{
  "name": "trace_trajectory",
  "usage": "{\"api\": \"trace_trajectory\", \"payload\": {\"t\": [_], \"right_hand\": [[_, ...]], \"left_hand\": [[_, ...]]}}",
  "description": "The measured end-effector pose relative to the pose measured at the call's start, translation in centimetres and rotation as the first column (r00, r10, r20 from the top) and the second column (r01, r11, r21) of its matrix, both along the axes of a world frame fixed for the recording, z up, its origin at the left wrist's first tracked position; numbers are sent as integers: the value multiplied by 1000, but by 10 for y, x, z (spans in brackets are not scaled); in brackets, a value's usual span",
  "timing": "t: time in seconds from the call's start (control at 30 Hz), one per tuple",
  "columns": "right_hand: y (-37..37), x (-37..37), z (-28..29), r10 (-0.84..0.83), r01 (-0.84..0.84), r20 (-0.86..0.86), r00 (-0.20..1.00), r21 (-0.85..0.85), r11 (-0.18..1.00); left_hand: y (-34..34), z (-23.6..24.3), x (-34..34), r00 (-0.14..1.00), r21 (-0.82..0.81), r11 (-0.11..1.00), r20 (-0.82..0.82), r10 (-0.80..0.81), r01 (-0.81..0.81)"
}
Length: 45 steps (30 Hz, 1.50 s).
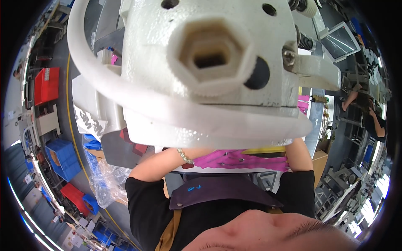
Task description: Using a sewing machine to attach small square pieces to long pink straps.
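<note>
A large white machine head [159,62] fills the upper middle, close to the camera, with a pale hexagonal socket [243,46] on its front. A thick white band [201,119] curves across it. My left forearm [157,164], wearing a beaded bracelet [184,156], reaches in behind the machine; my left hand is hidden there. On the other side my right forearm [300,155] goes up behind the machine too, hiding my right hand. Between the arms, a bright pink cloth-like piece [226,160] lies on the table edge, beside a yellow strip [268,149]. What either hand holds is hidden.
Dark red pieces [139,149] lie on the grey tabletop [114,150] at left. Clear plastic wrapping [109,180] is bunched below it. Blue [63,158] and red [47,85] bins stand farther left. A cardboard box [320,164] is at right; another person [366,106] is beyond.
</note>
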State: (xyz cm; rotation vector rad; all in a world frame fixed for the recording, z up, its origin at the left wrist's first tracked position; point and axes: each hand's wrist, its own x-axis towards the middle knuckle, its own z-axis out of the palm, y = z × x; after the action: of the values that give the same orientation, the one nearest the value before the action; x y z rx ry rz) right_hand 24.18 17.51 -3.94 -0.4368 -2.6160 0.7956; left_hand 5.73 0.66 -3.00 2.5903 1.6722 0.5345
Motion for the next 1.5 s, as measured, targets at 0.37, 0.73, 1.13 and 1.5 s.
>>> {"api": "trace_trajectory", "payload": {"t": [0.37,0.73,1.13,1.5], "right_hand": [[0,0,4,-8,12,79,997,-60,998],[3,11,-10,-54,48,-2,999,-439,897],[4,11,-11,-20,13,-21,1000,-318,948],[3,1,7,14,-12,15,1000,-125,992]], "left_hand": [[-9,-9,6,997,-108,993,61,50,-43],[2,9,5,997,-288,958,80,19,5],[-12,-22,2,990,-311,950,142,22,23],[-22,-22,6,986,-327,945,153,72,-18]]}}
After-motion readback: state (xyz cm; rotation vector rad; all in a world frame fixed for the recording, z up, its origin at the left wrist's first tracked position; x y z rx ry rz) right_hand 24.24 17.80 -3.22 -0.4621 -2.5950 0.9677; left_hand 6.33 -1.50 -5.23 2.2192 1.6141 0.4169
